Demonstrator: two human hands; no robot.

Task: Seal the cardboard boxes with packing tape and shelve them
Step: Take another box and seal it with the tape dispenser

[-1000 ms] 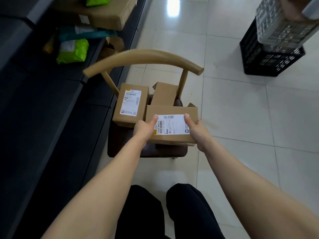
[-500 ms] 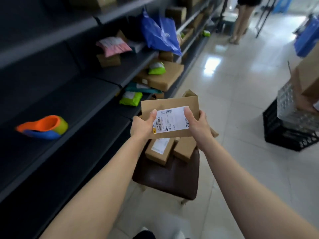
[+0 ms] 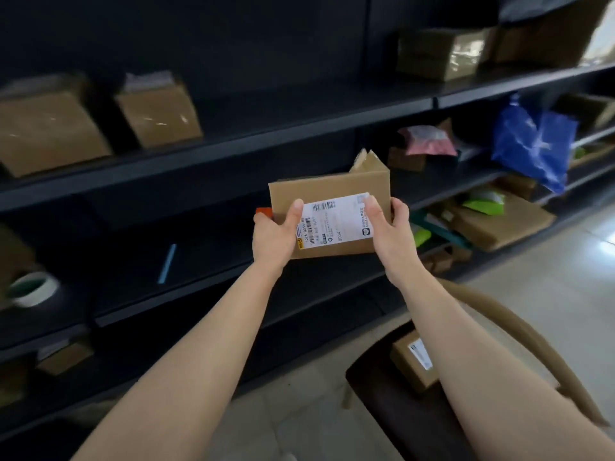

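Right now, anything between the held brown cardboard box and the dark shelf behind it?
Nothing visible does. Left hand and right hand grip the labelled brown cardboard box before the dark shelf; a small orange object peeks out by the left hand.

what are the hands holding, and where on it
A box, held by its two ends: left hand on the left end, right hand on the right, thumbs on the labelled face.

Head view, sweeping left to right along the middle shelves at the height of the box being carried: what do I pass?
Tape roll → thin blue strip lying on the shelf → left hand → labelled cardboard box held between both hands → right hand → blue plastic bag.
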